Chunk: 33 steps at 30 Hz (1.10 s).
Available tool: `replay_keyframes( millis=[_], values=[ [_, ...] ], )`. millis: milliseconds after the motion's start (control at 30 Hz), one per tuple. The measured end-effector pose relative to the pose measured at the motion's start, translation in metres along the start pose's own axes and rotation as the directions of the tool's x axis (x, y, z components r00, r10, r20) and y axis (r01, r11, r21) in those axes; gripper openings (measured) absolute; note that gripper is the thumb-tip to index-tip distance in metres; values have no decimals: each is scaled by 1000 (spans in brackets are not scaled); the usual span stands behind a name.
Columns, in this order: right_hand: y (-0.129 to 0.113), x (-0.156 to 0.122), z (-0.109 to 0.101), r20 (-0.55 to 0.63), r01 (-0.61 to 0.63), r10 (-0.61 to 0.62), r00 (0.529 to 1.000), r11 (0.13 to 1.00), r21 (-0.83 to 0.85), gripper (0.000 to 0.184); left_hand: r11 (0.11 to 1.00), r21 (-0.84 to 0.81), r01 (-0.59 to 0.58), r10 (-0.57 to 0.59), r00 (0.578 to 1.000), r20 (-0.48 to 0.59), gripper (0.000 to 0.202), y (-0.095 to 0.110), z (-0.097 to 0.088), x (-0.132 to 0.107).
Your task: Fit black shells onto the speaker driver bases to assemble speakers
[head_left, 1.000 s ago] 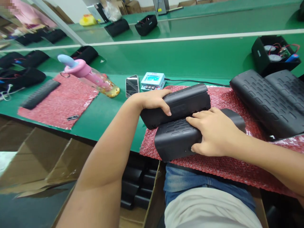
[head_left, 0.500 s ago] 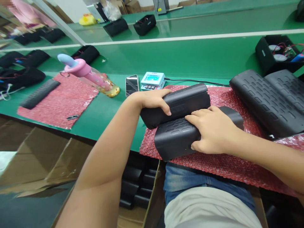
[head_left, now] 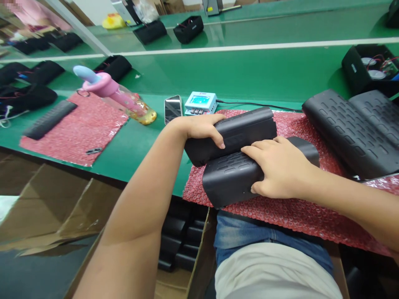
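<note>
Here, two black speaker shells lie side by side on a red bubble-wrap mat (head_left: 280, 216) at the near edge of a green bench (head_left: 249, 74). The left hand (head_left: 201, 128) curls over the left end of the rear shell (head_left: 246, 128), fingers gripping it. The right hand (head_left: 280, 170) lies on the front shell (head_left: 230, 182), fingers spread over its slotted top and thumb on its near side. Both shells run left to right and touch along their length. Open mat lies just right; more shells (head_left: 352, 128) sit beyond. A phone (head_left: 173, 109) and small meter (head_left: 200, 103) lie behind.
</note>
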State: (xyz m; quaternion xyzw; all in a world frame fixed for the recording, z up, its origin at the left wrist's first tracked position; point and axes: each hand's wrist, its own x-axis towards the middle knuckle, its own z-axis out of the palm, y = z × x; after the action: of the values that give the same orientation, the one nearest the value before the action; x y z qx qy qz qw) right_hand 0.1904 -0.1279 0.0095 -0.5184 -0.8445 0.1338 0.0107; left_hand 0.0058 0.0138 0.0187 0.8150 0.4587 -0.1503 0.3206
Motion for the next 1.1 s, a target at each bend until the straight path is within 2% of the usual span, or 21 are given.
replay_keyframes(
  millis=[200,400,600,667,767,867,1000,1100],
  values=[
    [0,0,2,-34,1,-1,999,1000,11,67,1000,-3,0,0,1000,-1,85,0,0,1],
    [3,-7,3,-24,82,-83,996,996,-43,64,1000,3,-1,1,1000,-27,77,0,3,0],
    [-3,-46,30,-200,180,-215,956,967,-182,64,999,47,8,-2,991,-132,90,5,15,-10],
    [-4,-56,38,-260,190,-240,935,961,-203,59,995,94,-33,50,983,-178,95,10,24,-16],
    [-2,-62,41,-297,216,-278,914,950,-226,57,973,212,-90,150,946,-287,103,17,43,-27],
    [3,-63,38,-281,272,-332,901,934,-231,55,958,277,-70,178,905,-386,103,19,62,-37],
    [15,-66,34,-235,340,-377,896,922,-183,51,957,249,-151,258,838,-480,77,27,75,-52],
    [26,-67,28,-191,378,-386,902,922,-82,63,963,203,-177,261,796,-546,50,48,90,-74]
  ],
)
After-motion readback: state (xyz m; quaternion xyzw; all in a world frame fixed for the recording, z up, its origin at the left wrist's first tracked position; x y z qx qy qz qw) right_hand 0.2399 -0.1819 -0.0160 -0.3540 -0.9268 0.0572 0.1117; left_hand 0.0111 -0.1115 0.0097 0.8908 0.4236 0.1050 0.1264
